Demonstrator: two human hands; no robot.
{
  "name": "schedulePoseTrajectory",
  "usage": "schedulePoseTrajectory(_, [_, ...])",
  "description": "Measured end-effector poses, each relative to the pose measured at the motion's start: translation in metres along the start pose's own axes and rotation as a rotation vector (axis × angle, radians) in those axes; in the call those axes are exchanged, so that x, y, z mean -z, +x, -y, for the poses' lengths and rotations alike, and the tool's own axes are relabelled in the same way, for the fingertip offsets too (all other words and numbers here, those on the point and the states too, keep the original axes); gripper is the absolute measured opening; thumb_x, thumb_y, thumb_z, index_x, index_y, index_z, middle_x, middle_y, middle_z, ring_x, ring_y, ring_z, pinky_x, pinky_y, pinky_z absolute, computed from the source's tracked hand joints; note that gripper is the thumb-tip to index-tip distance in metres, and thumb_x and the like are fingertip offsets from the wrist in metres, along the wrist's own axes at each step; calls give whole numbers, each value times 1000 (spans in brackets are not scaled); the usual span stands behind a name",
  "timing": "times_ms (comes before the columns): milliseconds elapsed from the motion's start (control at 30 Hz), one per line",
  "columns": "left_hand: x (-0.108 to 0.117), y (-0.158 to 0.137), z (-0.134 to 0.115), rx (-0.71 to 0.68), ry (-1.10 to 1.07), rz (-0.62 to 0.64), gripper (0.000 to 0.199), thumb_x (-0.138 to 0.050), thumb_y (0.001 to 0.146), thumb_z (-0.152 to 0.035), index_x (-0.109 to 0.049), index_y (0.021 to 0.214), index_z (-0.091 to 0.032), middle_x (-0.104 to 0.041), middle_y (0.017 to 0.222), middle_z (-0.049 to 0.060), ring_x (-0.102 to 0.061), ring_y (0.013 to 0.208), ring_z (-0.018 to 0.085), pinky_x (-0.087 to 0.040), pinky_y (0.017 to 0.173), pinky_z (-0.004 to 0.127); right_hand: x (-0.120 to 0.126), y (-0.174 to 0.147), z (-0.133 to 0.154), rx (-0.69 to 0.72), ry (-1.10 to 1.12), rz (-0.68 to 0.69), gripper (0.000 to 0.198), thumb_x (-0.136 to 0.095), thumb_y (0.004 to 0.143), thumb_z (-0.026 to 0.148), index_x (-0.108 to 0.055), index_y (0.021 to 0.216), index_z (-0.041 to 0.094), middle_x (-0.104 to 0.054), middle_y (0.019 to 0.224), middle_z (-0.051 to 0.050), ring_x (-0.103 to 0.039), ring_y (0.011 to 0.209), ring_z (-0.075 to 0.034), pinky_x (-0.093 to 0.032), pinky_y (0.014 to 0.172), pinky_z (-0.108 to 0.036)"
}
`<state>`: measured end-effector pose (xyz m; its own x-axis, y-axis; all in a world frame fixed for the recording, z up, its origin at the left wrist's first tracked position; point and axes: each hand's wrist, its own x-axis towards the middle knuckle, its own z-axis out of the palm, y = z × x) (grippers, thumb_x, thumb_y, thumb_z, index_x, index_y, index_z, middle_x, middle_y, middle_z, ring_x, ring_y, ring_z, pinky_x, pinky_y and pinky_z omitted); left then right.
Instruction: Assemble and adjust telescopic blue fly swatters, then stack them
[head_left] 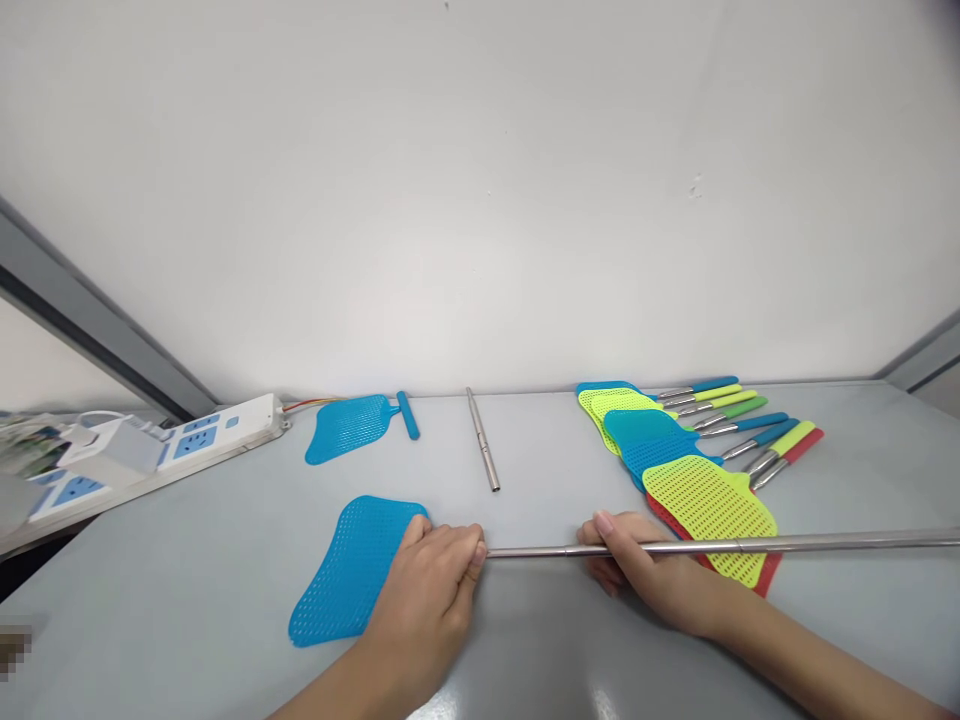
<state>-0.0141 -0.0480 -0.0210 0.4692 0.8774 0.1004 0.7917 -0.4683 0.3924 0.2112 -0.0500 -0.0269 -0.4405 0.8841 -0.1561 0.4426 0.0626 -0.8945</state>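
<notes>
A blue fly swatter (pixel 352 575) with an extended metal telescopic rod lies across the front of my view. My left hand (pixel 439 590) is closed around the neck where the perforated blue head meets the rod, hiding that joint. Further along, my right hand (pixel 645 570) grips the rod between thumb and fingers. The rod (pixel 825 543) runs on to the right, past the picture's edge, so its far end is out of sight. Behind my left hand lie a loose blue swatter head (pixel 352 428), a blue handle sleeve (pixel 408 415) and a collapsed metal rod (pixel 483 440).
Several swatters with blue, yellow, green and red handles lie overlapping at the right, a yellow head (pixel 712 505) foremost. A white power strip (pixel 225 428) with a plugged-in adapter (pixel 112 450) sits at the left. A pale wall (pixel 480 200) rises behind the grey table (pixel 187 560).
</notes>
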Motion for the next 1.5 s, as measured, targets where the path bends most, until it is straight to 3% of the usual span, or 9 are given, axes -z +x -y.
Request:
schedulePoseTrajectory(233, [-3,-1,-1,42,7,18,30,-22,87,-26,-28,59,-17,-44,57,-4,-36,54,12,-24,62,29,-1,5,-2,48,33,-38,52,-13,87,43,-36,49,17,-41,48,1,-42,52,-11,-35,59,-24])
schedulePoseTrajectory(700, [-6,0,0,15,30,-12,30,-21,88,-27,-29,61,-17,-43,58,-4,-35,55,12,-24,62,29,-3,7,-7,-16,191,-115,50,-23,85,46,-37,46,17,-40,43,2,-41,46,-10,-33,52,-23])
schedulePoseTrajectory(933, [-8,1,0,16,33,-13,29,-21,88,-27,-30,62,-18,-43,60,-3,-36,56,12,-26,63,30,-5,10,-6,-29,407,-173,47,-34,82,46,-32,44,18,-36,38,4,-38,39,-8,-32,44,-22])
schedulePoseTrajectory(1133, [-5,1,-8,-12,18,30,26,-22,88,-28,-38,69,-20,-47,67,-2,-40,62,14,-28,65,31,-6,15,-9,-49,681,-432,48,-39,79,48,-27,43,18,-26,31,7,-27,26,-5,-14,30,-19])
schedulePoseTrajectory(1233, [-4,0,-11,-52,54,42,23,-22,88,-26,-42,77,-21,-49,70,-1,-41,66,16,-28,67,32,-6,16,-8,-8,870,-518,50,-39,80,46,-26,42,18,-22,33,7,-28,26,-5,-16,30,-19])
schedulePoseTrajectory(1500, [-8,1,-8,-11,123,-22,23,-23,88,-25,-44,77,-21,-49,71,-1,-43,66,16,-28,68,33,-1,15,-4,43,1111,-529,47,-43,78,43,-31,41,17,-27,37,5,-33,30,-7,-17,29,-19])
